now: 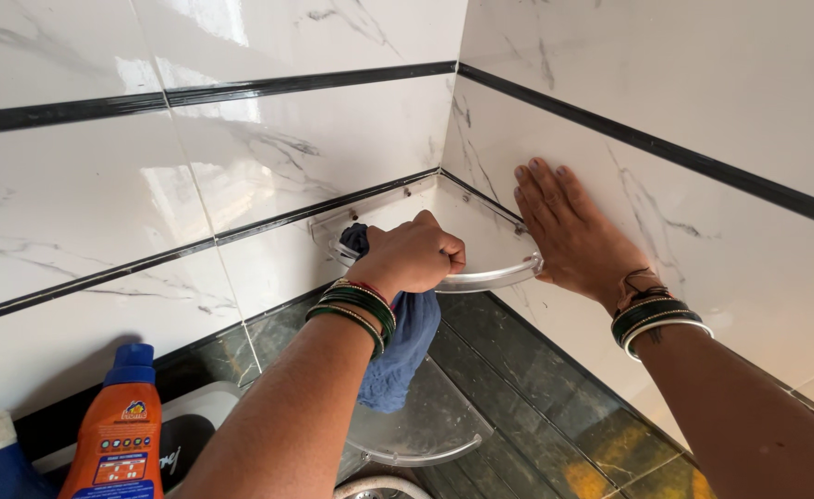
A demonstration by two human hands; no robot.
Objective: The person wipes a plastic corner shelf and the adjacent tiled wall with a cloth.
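Left hand wiping the upper corner shelf, right hand braced on tile.

Left hand [413, 254] was closed around a blue cloth [398, 356], pressed on the clear upper corner shelf [490, 279]; cloth hung below the wrist. Right hand [573, 231] lay open, flat against the marble wall tile [703, 120]. Lower shelf [425, 434] held nothing visible. Orange bottle [116, 430], blue-capped, stood bottom left; contents not visible.

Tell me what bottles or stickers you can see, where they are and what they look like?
Orange bottle: bottom left, below the left hand; tall, blue cap, blue label with small coloured pictures.
Blue bottle: far bottom-left corner, beside the orange one; dark blue with a white top, only partly in view.
No signs or screens show.
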